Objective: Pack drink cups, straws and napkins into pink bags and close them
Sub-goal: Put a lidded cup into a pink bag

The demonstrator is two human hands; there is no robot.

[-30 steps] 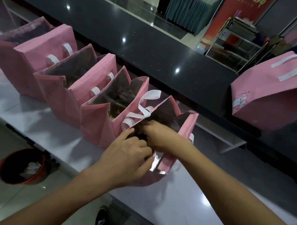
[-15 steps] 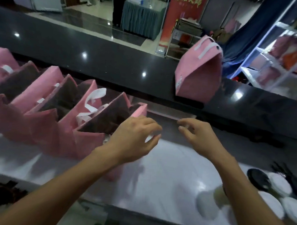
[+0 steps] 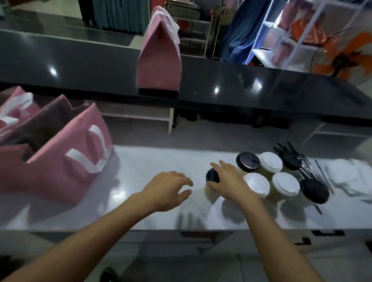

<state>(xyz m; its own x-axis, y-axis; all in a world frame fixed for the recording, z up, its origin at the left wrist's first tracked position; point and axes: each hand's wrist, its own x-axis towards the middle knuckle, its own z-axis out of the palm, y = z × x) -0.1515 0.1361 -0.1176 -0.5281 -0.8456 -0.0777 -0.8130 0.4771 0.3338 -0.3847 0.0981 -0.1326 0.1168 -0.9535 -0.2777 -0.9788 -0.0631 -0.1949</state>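
hands at the cups

left hand (image 3: pixel 168 188) hovered over the white bench (image 3: pixel 150 160), fingers spread, holding nothing. right hand (image 3: pixel 229 181) reached in, fingers loose against the nearest black-lidded cup (image 3: pixel 212 181), grip not clear. just beyond sat the cluster of lidded cups (image 3: pixel 282 177), black straws (image 3: pixel 307 165) behind. open pink bags (image 3: pixel 58 156) stood left; a closed pink bag (image 3: pixel 159 60) sat on the far dark counter (image 3: pixel 268 89).

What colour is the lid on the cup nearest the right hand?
Black. The lid shows best in the head view, partly covered by the right hand.

Pink bags (image 3: pixel 58 163) — black-and-white lids (image 3: pixel 256 183)
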